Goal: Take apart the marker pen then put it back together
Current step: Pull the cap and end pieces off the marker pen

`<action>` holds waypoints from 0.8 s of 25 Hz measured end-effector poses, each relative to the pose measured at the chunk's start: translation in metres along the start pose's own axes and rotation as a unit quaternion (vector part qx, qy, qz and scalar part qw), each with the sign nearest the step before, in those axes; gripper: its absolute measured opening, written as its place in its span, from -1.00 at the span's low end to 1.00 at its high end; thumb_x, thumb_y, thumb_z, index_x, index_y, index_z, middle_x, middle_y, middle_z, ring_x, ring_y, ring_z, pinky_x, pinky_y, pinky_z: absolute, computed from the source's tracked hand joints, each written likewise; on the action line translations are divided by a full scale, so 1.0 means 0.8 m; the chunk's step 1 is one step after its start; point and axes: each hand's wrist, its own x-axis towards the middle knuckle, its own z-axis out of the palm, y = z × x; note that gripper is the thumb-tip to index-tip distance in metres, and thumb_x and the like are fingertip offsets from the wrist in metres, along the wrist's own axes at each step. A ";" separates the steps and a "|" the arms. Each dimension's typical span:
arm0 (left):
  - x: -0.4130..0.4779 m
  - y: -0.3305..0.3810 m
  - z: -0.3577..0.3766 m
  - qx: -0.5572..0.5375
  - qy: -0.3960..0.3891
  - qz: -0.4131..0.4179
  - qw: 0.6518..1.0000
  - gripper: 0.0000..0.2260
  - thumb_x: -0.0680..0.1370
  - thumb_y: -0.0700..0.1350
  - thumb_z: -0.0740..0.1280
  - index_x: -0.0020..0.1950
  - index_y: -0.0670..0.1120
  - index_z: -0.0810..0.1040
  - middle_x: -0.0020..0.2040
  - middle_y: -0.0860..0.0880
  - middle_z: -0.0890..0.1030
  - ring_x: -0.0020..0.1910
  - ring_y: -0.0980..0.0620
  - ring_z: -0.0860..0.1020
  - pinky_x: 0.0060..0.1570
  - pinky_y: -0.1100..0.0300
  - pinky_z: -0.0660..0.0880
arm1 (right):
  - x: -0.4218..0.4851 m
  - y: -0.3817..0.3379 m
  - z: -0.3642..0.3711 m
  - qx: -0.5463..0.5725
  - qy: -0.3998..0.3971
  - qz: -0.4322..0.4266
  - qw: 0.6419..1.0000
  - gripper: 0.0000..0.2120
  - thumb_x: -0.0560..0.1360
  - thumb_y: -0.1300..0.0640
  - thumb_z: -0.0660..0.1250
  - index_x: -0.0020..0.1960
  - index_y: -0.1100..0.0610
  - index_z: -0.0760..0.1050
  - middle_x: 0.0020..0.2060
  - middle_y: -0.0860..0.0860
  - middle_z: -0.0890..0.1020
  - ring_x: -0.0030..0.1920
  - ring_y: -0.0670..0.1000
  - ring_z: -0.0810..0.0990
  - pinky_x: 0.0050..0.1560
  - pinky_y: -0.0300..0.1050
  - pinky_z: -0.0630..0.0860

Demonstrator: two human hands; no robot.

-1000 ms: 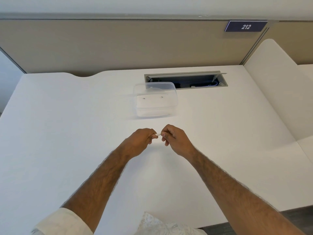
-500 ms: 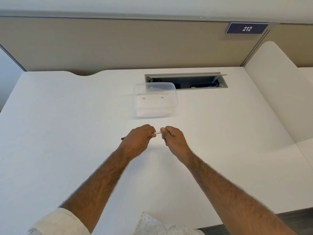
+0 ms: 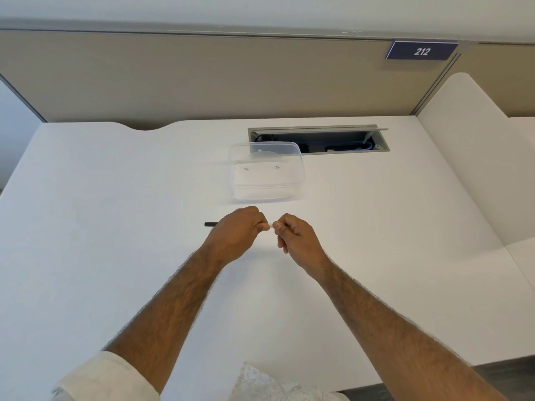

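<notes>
Above the middle of the white desk [image 3: 115, 227] I hold a marker pen [image 3: 267, 225] level between both hands. My left hand [image 3: 236, 237] is closed around its body. A short black end [image 3: 210, 224] sticks out past that hand to the left. Only a small white stretch of the pen shows in the gap between my hands. My right hand [image 3: 296, 241] pinches the right end of the pen with thumb and forefinger. Most of the pen is hidden inside my fists.
A clear plastic container [image 3: 267, 173] stands on the desk just beyond my hands. Behind it an open cable slot [image 3: 318, 138] is set into the desk. A beige partition [image 3: 202, 79] closes the back, and a white side panel [image 3: 469, 157] rises at the right.
Both hands have lifted slightly away from me with the pen. The pen's black left end, hidden a second ago, now sticks out past my left hand.
</notes>
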 end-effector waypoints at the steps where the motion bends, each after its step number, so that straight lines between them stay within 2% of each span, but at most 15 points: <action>1: 0.000 0.001 0.000 0.006 0.011 0.003 1.000 -0.78 0.68 0.01 0.24 0.03 -0.07 0.62 -0.08 0.02 0.59 -0.08 -0.01 0.54 -0.03 -0.04 0.52 | -0.001 0.001 -0.001 0.002 0.000 0.003 1.000 -0.73 0.65 0.11 0.26 -0.17 0.25 0.47 -0.41 0.07 0.54 -0.39 0.00 0.41 -0.35 -0.13 0.37; 5: -0.003 0.005 0.000 -0.015 0.034 0.019 0.999 -0.89 0.62 -0.04 0.35 -0.04 -0.04 0.61 -0.14 0.07 0.58 -0.14 0.03 0.54 -0.09 -0.01 0.52 | -0.005 0.002 -0.004 0.013 -0.007 0.009 1.000 -0.64 0.66 0.06 0.23 -0.27 0.16 0.44 -0.47 0.07 0.50 -0.48 -0.07 0.37 -0.37 -0.15 0.32; 9: -0.004 0.011 -0.003 -0.009 0.025 0.003 1.000 -0.91 0.59 -0.02 0.39 -0.06 -0.01 0.58 -0.13 0.06 0.58 -0.14 0.03 0.54 -0.13 0.04 0.49 | -0.005 0.000 -0.003 0.019 -0.014 0.025 0.999 -0.59 0.67 -0.04 0.21 -0.28 0.15 0.47 -0.50 0.09 0.52 -0.52 -0.04 0.37 -0.43 -0.18 0.34; 13: -0.003 0.010 -0.010 -0.023 -0.016 -0.037 0.999 -0.79 0.64 0.10 0.28 0.04 0.02 0.63 -0.08 0.10 0.63 -0.07 0.05 0.58 -0.08 0.04 0.53 | -0.001 -0.001 -0.005 0.049 -0.005 0.029 0.998 -0.64 0.68 0.02 0.21 -0.18 0.21 0.53 -0.42 0.11 0.58 -0.50 -0.02 0.44 -0.44 -0.25 0.38; 16: -0.002 0.012 -0.011 0.004 -0.016 -0.042 0.999 -0.82 0.66 0.04 0.26 0.05 -0.02 0.60 -0.06 0.06 0.62 -0.06 -0.01 0.58 -0.05 0.00 0.53 | 0.002 0.000 -0.004 0.043 0.004 0.023 0.999 -0.72 0.67 0.07 0.23 -0.12 0.21 0.54 -0.37 0.08 0.62 -0.44 0.01 0.49 -0.43 -0.31 0.37; 20: -0.003 0.013 -0.006 0.007 0.007 -0.026 1.000 -0.87 0.63 0.01 0.31 -0.04 -0.01 0.55 -0.09 0.08 0.59 -0.10 0.00 0.54 -0.07 -0.01 0.52 | 0.005 0.001 -0.003 0.016 0.005 0.015 1.000 -0.74 0.67 0.11 0.22 -0.16 0.16 0.50 -0.35 0.04 0.59 -0.42 -0.03 0.47 -0.39 -0.25 0.38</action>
